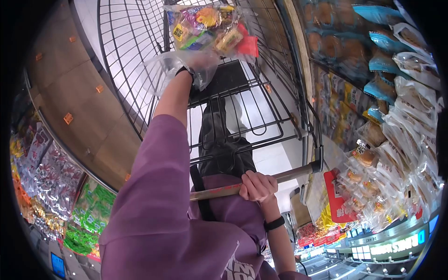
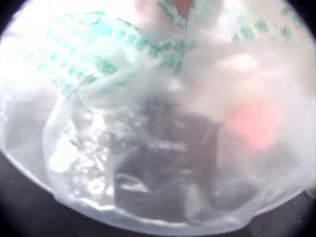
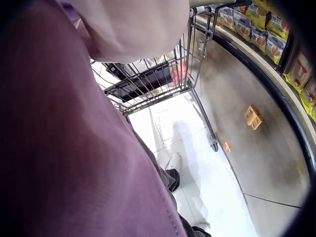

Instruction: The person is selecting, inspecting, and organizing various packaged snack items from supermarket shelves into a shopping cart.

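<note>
In the head view my left hand (image 1: 203,61) reaches over the wire cart (image 1: 219,109), partly covered by a clear plastic bag (image 1: 163,70). Just beyond it lies a clear pack of colourful snacks (image 1: 205,28). The left wrist view is filled by the plastic bag (image 2: 148,148) with green print, and blurred fingers (image 2: 153,12) hold it at the top edge. My right hand (image 1: 259,186) grips the cart handle (image 1: 294,173), fingers curled round it. In the right wrist view my right hand (image 3: 138,29) blocks part of the cart (image 3: 148,81).
Packaged breads (image 1: 401,121) line the shelf to the right. Bagged goods (image 1: 88,214) fill a display at the left, above a brown panel (image 1: 84,112). A curved shelf edge (image 3: 276,89) runs close beside the cart, and shoes (image 3: 173,163) stand on the pale floor.
</note>
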`<state>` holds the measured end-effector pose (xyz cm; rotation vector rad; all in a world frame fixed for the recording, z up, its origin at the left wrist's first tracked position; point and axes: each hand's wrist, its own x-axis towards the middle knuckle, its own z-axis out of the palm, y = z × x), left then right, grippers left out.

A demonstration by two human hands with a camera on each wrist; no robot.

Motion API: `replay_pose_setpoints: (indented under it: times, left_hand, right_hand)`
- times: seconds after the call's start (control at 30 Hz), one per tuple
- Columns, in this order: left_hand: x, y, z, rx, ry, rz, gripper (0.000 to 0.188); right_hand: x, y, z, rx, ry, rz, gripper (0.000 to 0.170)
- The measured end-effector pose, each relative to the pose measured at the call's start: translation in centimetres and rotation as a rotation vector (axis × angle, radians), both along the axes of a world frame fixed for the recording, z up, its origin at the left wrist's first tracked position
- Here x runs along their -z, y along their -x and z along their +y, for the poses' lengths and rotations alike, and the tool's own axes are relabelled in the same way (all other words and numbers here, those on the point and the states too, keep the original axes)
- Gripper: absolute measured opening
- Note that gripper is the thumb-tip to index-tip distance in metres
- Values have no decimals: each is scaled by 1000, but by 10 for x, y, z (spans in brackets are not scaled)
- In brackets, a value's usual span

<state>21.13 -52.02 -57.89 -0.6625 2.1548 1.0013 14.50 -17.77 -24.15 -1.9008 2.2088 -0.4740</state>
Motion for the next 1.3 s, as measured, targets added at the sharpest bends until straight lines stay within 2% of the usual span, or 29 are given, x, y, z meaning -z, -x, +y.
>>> replay_pose_setpoints:
  times: [0.03, 0.07, 0.1, 0.2, 0.23, 0.27, 0.3, 0.33, 0.47, 0.57, 0.63, 0.7, 0.73, 0.8, 0.9, 0.97, 1.13, 1.3]
  left_hand:
    - [12, -2, 0, 50, 6, 17, 33]
    - [73, -17, 9, 70, 18, 60, 32]
    - [106, -27, 12, 90, 29, 103, 31]
    - [83, -24, 15, 318, 169, 232, 23]
    - [191, -61, 19, 509, 405, 466, 21]
    - [278, -91, 22, 645, 715, 694, 18]
    - [184, -59, 12, 470, 284, 437, 18]
    - [139, -45, 9, 428, 202, 380, 17]
    - [25, -14, -5, 402, 102, 300, 16]
    - [-36, 5, -1, 360, 108, 225, 15]
    - [-44, 13, 8, 281, 155, 164, 15]
    - [-28, 6, 16, 146, 234, 56, 20]
    - [9, -11, 17, 80, 232, 8, 24]
    - [16, -22, 16, 39, 254, 31, 29]
    - [14, -35, 10, 105, 294, 208, 33]
    - [56, -55, 0, 147, 284, 268, 38]
    - [32, -61, -14, 29, 74, 357, 25]
    - [5, -55, -14, 114, 228, 486, 18]
  right_hand:
    - [0, 0, 0, 5, 10, -1, 19]
    - [0, -1, 0, 12, 17, -2, 19]
    - [0, -2, 1, 16, 14, -8, 18]
    - [-2, -4, 1, 26, -7, -12, 15]
    - [-3, -3, 0, 25, -19, -10, 14]
    - [-4, -2, 0, 26, -30, -6, 13]
    - [-5, 0, 0, 35, -35, 7, 13]
    - [-6, 0, 0, 43, -38, 11, 12]
    - [-5, -3, -2, 53, -31, -14, 11]
    - [-2, -5, 1, 59, -16, -30, 11]
    - [-1, -6, 2, 67, -2, -28, 12]
    - [0, -4, 1, 67, 19, -23, 12]
    - [1, -4, 1, 73, 33, -29, 12]
    - [2, -5, 0, 86, 67, -40, 12]
    - [2, -6, 3, 91, 37, -42, 13]
    - [1, -4, 1, 76, 35, -32, 13]
    - [1, -4, 3, 69, 36, -41, 10]
    - [3, -5, 0, 81, 121, -21, 10]
